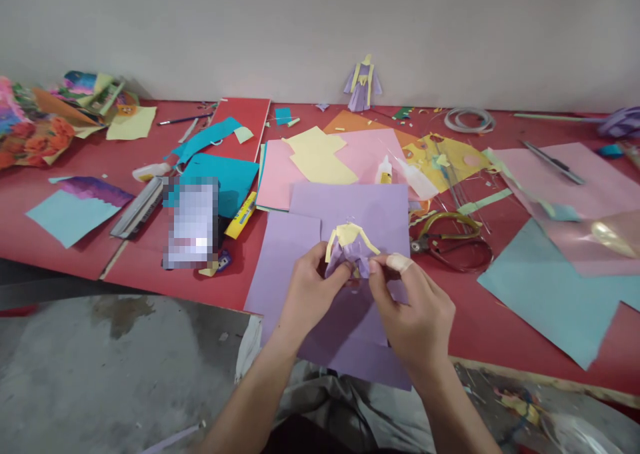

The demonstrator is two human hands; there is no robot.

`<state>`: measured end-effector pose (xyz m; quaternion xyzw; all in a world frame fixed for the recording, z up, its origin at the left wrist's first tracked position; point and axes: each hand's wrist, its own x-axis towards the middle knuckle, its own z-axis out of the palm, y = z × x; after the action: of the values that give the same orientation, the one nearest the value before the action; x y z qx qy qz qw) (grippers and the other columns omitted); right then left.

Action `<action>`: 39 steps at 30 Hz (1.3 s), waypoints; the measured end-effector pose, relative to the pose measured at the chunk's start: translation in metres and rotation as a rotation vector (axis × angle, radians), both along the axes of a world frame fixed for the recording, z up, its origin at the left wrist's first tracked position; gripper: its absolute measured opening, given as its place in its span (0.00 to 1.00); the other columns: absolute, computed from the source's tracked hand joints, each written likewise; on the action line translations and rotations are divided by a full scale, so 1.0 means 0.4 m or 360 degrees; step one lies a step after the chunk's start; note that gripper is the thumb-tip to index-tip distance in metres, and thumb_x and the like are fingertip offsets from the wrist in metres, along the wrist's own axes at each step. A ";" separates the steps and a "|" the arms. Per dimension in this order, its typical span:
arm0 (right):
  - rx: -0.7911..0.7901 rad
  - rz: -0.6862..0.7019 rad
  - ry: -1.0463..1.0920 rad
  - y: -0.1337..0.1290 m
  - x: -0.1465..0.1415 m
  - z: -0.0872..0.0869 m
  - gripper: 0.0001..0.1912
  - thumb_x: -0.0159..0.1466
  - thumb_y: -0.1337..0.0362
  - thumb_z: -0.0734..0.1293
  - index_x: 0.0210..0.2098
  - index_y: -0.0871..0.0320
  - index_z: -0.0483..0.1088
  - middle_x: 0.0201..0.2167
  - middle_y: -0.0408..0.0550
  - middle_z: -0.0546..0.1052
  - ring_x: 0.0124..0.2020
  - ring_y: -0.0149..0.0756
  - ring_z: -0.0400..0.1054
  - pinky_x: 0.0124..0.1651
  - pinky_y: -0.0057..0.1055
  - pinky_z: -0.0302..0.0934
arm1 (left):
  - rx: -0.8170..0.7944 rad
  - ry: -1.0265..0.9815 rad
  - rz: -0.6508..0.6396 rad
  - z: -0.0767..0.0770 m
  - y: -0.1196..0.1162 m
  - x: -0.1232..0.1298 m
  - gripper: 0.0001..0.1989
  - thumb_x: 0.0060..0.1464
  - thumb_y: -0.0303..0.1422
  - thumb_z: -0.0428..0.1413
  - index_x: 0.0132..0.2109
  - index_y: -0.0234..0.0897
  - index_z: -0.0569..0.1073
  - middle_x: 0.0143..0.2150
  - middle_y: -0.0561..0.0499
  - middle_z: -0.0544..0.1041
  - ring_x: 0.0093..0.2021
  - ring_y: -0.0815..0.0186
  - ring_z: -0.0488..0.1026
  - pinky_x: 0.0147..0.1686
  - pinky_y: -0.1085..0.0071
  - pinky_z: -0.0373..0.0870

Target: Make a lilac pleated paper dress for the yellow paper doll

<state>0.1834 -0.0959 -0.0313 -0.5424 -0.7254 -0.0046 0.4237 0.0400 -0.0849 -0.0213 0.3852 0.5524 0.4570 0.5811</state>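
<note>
A small paper dress [350,241], with a pale yellow top and sleeves and a pleated purple skirt, is held up over purple paper sheets [350,201]. My left hand [315,284] pinches the skirt's left side between thumb and fingers. At the other side, my right hand [410,294] is closed with thumb and forefinger on the skirt's right edge, near the sleeve end. A whitish wrap covers one of its fingertips. Behind the dress lie a yellow paper piece [320,154] and a small glue bottle [385,171].
Yellow-handled pliers [445,237] lie right of my hands, near blue paper [555,301] and a utility knife [553,161]. To the left are a blurred phone [193,224], a yellow glue box [241,215] and a metal ruler [137,207]. Another paper dress [363,84] leans against the wall.
</note>
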 end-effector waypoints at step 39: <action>-0.0129 0.0012 -0.0252 -0.004 -0.017 0.027 0.13 0.70 0.59 0.67 0.46 0.62 0.76 0.30 0.46 0.81 0.24 0.30 0.71 0.27 0.28 0.61 | 0.0172 0.0021 -0.0157 -0.012 -0.010 -0.013 0.04 0.55 0.31 0.58 0.36 0.35 0.73 0.32 0.54 0.73 0.37 0.67 0.71 0.39 0.75 0.68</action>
<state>0.1765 -0.0973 -0.0206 -0.5542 -0.7583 -0.0166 0.3429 0.0349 -0.0889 -0.0263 0.4456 0.5111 0.4545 0.5776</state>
